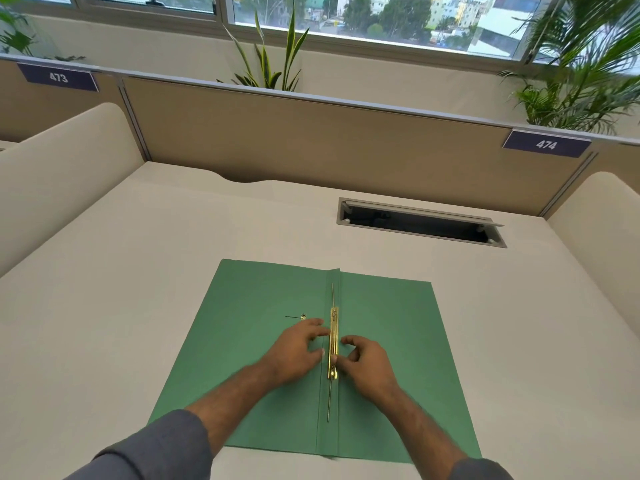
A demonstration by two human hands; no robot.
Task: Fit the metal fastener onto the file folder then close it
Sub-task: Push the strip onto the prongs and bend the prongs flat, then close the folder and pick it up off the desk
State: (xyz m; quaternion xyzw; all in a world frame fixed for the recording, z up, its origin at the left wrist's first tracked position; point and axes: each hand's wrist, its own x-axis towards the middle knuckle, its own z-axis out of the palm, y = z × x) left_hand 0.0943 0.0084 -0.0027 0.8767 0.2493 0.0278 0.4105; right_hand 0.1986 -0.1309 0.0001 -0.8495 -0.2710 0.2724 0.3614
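A green file folder (pixel 388 313) lies open and flat on the desk. A gold metal fastener (pixel 333 327) runs along its centre spine, with thin prongs sticking out beyond both ends. My left hand (pixel 298 351) rests on the left flap, its fingertips pressing against the fastener's left side. On the other side, my right hand (pixel 363 362) pinches the bar's lower part between thumb and fingers. A small loose gold piece (pixel 303 317) lies on the left flap, just beyond my left fingers.
The cream desk (pixel 138 271) has an open cable slot (pixel 419 223) at the back right. Beige partitions enclose the desk on three sides, with labels 473 (pixel 58 77) and 474 (pixel 546 144). Plants stand behind the partition, below the windows.
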